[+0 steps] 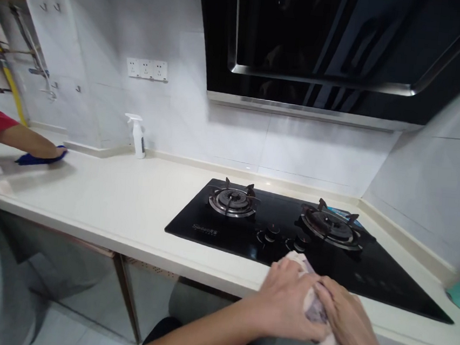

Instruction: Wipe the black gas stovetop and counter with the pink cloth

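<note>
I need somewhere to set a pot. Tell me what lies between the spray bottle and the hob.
Only bare countertop lies between the spray bottle and the hob, seen from the head camera.

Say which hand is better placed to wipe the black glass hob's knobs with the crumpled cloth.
Left, probably. The left hand lies nearer the knobs of the black glass hob and covers the crumpled pale cloth; the right hand sits farther right.

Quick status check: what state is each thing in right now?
Cloth: bunched, gripped by both hands at the hob's front edge.
Left hand: closed on the cloth.
Right hand: closed on the cloth.
Hob: burners unlit, no pots on it.
Spray bottle: upright by the wall.
Co-worker's hand: pressing a blue cloth on the counter.
</note>
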Tool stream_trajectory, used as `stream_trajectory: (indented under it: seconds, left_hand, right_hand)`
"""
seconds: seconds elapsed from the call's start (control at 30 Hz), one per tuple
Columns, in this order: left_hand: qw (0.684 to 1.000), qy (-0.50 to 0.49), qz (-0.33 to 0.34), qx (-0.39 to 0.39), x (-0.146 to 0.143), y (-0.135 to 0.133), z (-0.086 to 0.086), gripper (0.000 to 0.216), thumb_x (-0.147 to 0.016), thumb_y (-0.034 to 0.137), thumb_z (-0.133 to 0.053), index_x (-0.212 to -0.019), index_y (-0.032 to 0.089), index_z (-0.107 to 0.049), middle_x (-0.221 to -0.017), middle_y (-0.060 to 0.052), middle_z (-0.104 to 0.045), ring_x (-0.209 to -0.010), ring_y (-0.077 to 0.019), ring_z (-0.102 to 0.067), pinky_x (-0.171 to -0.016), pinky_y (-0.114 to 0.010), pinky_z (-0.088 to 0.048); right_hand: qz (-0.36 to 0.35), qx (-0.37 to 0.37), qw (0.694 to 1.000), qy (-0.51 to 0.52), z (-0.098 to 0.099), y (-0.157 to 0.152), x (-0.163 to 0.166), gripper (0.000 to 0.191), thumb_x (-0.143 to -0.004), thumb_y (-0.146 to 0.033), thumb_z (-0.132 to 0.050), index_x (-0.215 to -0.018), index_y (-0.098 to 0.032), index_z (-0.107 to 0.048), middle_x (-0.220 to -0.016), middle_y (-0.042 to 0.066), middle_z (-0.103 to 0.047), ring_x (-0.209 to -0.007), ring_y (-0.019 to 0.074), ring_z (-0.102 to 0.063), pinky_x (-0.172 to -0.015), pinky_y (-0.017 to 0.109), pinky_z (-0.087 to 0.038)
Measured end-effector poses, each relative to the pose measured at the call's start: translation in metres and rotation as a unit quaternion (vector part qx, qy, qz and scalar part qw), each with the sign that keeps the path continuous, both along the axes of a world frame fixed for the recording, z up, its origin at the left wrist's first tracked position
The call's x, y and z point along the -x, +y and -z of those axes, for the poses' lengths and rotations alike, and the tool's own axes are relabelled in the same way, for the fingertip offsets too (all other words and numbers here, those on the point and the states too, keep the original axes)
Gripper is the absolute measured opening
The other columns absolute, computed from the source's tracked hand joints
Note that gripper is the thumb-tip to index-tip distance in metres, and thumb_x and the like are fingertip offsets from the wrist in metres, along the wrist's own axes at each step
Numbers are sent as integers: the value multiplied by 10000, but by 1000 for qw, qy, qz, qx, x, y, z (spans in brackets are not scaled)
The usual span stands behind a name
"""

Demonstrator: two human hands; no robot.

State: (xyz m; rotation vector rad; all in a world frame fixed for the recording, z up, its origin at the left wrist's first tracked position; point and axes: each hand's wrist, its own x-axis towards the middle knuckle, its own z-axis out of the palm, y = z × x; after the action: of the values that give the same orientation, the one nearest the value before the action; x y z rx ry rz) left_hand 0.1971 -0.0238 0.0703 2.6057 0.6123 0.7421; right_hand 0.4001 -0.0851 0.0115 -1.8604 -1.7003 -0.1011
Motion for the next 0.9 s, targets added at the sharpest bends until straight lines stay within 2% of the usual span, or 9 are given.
stream_trajectory:
  seconds: [0.1, 0.2, 0.33, 0.4, 0.5, 0.63, 0.73, 0.8, 0.9]
  left_hand:
    - [993, 13, 106, 44, -27, -1, -1, 863, -740, 642, -732, -1484, 302, -461, -1346, -117, -580, -1244, -371, -517, -1032, -542, -445]
    - [989, 14, 146, 34, -25, 2, 3, 750, -818, 603, -696, -1473, 313, -472, -1406, -100, -577, -1292, -353, -519, -1048, -527, -438]
    - [993, 3, 113, -24, 1, 15, 0, 444, -874, 325, -678, -1307, 258, -602, -1237, -77, -649, -1146, -277, -597, -989, -410, -486]
    - [996, -28, 74, -47, 15, 24, -10, 391, -866, 189, -644, -1255, 226, -623, -1191, -76, -661, -1100, -249, -601, -978, -370, -489]
    - [996, -47, -6, -77, 35, 44, -27, 423, -867, 96, -589, -1265, 232, -630, -1299, -78, -642, -1178, -257, -568, -1034, -405, -451]
    - [998, 56, -4, -18, 66, 77, -36, 572, -881, 240, -677, -1437, 292, -552, -1546, -92, -504, -1388, -321, -458, -1128, -523, -379]
    - [995, 71, -41, 55, 85, 106, -35, 809, -824, 468, -788, -1542, 303, -454, -1635, -129, -389, -1491, -384, -341, -1186, -601, -297]
    - [993, 54, -72, 71, 90, 126, -37, 802, -816, 541, -791, -1512, 271, -501, -1582, -144, -453, -1477, -389, -367, -1203, -594, -277]
    - [994, 57, -50, 77, 85, 153, -42, 637, -862, 513, -754, -1413, 233, -601, -1411, -125, -607, -1364, -345, -509, -1180, -531, -341]
  right_hand:
    - [43, 17, 998, 42, 0, -24, -50, 463, -1000, -653, -362, -943, -296, -651, -942, 32, -732, -900, 257, -692, -762, 358, -448]
    - [85, -4, 996, 31, -9, -36, -64, 480, -975, -681, -383, -965, -293, -665, -964, 38, -731, -930, 276, -678, -794, 381, -447]
    - [74, -55, 993, -67, -35, -19, -32, 484, -1013, -623, -363, -980, -269, -691, -982, 67, -706, -952, 281, -634, -793, 388, -406]
    - [73, -86, 987, -116, -51, 2, -8, 470, -1043, -567, -346, -1009, -255, -696, -974, 76, -689, -944, 273, -611, -778, 381, -385]
    - [105, -118, 973, -169, -69, 37, 20, 398, -1059, -486, -381, -1080, -259, -707, -1014, 82, -674, -964, 275, -580, -799, 396, -381]
    - [134, -83, 969, -190, -72, 61, 36, 279, -1011, -397, -516, -1147, -280, -730, -1282, 128, -611, -1079, 327, -565, -845, 458, -415]
    - [130, -119, 972, -155, -63, 55, 44, 345, -1015, -413, -499, -1250, -249, -690, -1315, 159, -581, -1119, 337, -567, -862, 475, -444]
    - [66, -131, 979, -140, -58, 49, 56, 359, -1029, -422, -470, -1289, -263, -661, -1275, 133, -608, -1130, 303, -581, -885, 449, -454]
    - [-29, -77, 979, -188, -55, 50, 76, 346, -1010, -401, -525, -1318, -298, -644, -1308, 98, -642, -1175, 300, -587, -959, 469, -431]
